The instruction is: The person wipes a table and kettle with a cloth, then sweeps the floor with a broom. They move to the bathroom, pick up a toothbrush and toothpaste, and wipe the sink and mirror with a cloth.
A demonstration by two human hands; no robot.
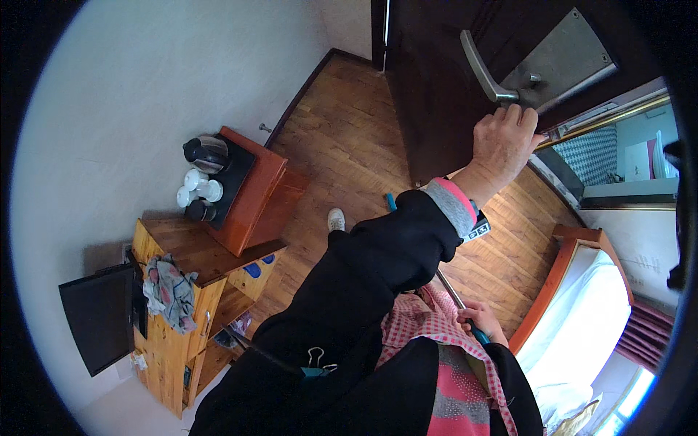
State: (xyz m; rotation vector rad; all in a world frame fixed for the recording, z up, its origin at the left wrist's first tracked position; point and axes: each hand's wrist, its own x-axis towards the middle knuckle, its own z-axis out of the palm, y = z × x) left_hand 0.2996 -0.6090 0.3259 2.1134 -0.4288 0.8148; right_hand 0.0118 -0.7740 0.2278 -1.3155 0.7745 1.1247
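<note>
My left hand (504, 139) reaches across to a dark door (436, 82), its fingers curled at the door's edge just below the base of the metal lever handle (482, 68). The thumb is by the latch side. Lower down, my right hand (482, 321) is closed round a metal pole (450, 286) with a teal grip (479, 333). The pole's far end is hidden behind my left sleeve. A teal piece (391, 202) shows on the floor beyond that sleeve; whether it belongs to the pole I cannot tell. A pink-and-white checked cloth (417, 319) hangs at my front.
At left stand a red-brown cabinet (262, 191) with an electric kettle (207, 154) and white cups (199, 185), a wooden cabinet (204, 305) with a crumpled cloth (170, 291), and a flat screen (98, 319). A bed (578, 321) with white bedding is at right. A doorstop (265, 128) projects near the wall.
</note>
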